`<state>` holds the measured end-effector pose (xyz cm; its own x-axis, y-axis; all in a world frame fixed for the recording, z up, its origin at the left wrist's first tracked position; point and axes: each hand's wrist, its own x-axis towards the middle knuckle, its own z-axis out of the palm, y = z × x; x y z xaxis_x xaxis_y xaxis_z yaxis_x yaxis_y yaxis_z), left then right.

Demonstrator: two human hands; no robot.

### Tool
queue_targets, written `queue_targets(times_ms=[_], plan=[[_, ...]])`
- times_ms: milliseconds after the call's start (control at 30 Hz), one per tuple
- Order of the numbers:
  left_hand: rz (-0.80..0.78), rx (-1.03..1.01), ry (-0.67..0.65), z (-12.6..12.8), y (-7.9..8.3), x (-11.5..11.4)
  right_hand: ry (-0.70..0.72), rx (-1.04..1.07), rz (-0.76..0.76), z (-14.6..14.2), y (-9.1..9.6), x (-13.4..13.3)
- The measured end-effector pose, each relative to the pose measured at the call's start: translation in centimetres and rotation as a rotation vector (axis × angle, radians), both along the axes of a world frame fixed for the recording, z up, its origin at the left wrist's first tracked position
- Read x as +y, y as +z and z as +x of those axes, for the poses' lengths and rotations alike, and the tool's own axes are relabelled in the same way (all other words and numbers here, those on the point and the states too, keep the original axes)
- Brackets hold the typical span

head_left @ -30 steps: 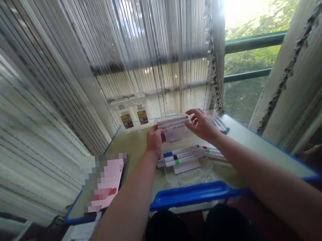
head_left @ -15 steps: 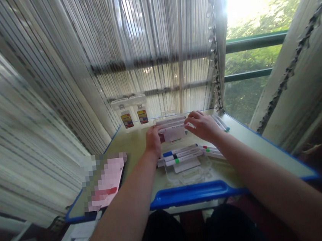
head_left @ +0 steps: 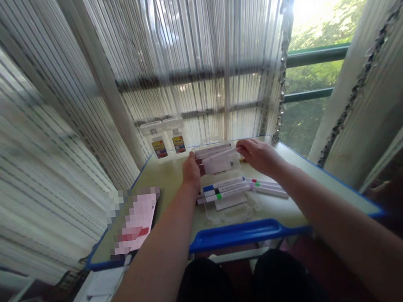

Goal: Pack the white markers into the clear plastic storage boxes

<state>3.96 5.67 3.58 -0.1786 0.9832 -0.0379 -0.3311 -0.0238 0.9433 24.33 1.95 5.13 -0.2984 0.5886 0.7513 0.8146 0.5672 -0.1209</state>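
At the middle of the table's far side, my left hand grips the left edge of a clear plastic case with a white label and several white markers in it. My right hand is closed at the case's right side, its fingertips pinching the end of a white marker that lies slanted across the case. Nearer to me, white markers with blue, black and green bands lie stacked over a second clear case. To their right rest markers with red and green bands.
Two clear cases with yellow-and-blue labels stand at the back left. A pink, blurred-out flat object lies on the left of the table. The blue pen trough runs along the front edge, and a striped curtain hangs behind.
My right hand has shifted slightly right, and the marker at its fingertips now slants up to the right. My left hand keeps its grip on the case. The view has turned a little.
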Motion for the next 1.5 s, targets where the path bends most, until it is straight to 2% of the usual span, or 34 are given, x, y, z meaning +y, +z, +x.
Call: queue_targets(times_ms=[100,233,300,400,600,767,1067,1200,1333,1500], plan=[[0.002,0.02,-0.003,-0.1,-0.1,0.1,0.033,0.104,0.013,0.4,-0.8,-3.3],[-0.011,0.045,-0.009,0.1,-0.4,0.4,0.081,0.21,-0.085,1.1,-3.7,-7.3],[-0.016,0.051,-0.027,0.2,-0.4,0.4,0.121,0.235,-0.119,1.3,-5.0,-8.2],[-0.021,0.055,-0.04,0.2,-0.5,0.3,0.172,0.226,-0.161,1.1,-5.9,-8.4],[-0.034,0.066,-0.048,0.1,-0.5,0.2,0.231,0.039,-0.193,0.5,-5.8,-7.7],[-0.018,0.062,-0.04,0.1,-0.5,0.0,0.22,-0.018,-0.174,0.4,-5.5,-8.1],[-0.046,0.089,-0.029,0.3,-0.3,0.2,0.21,0.018,-0.131,0.5,-6.1,-7.6],[-0.039,0.096,-0.033,0.1,-0.3,0.2,0.237,0.012,-0.164,0.6,-6.1,-7.5],[-0.033,0.123,-0.02,0.0,-0.3,0.1,0.232,-0.031,-0.158,0.1,-5.3,-8.1],[-0.022,0.118,-0.024,0.1,-0.4,0.1,0.246,-0.172,-0.213,-2.5,-3.6,-9.6]])
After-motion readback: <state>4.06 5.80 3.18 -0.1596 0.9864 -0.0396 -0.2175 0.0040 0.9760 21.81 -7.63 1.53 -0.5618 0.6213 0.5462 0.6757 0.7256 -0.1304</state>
